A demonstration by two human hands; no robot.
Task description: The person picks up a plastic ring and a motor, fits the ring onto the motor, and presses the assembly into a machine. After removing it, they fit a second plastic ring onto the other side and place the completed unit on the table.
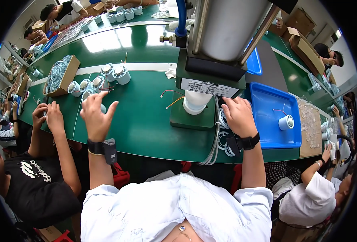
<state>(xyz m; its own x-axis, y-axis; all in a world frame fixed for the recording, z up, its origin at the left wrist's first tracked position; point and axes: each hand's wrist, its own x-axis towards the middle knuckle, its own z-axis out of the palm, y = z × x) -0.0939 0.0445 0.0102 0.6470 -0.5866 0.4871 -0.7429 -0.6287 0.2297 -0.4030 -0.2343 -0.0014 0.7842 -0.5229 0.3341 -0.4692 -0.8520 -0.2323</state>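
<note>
My left hand [94, 115] hovers over the green table with thumb and fingers spread, holding nothing. A small white-and-blue cup-shaped part is partly hidden behind it. Several similar round motor housings [121, 75] with thin wires stand just beyond. In front of me is a bench press [211, 72]. Beneath its head, a white round part [195, 103] sits on the green base [192, 121], its red and orange wires sticking out to the left. My right hand [239, 117] is at the press head's lower right edge, fingers extended; whether they touch it I cannot tell.
A blue tray [273, 139] on the right holds one wired motor housing [286, 122]. Light-blue rings [223, 139] and a grey cable bundle [214, 147] lie by my right wrist. Cardboard with clear plastic pieces [309, 121] lies farther right. A carton of rings [69, 82] and a co-worker's hands [49, 117] are left.
</note>
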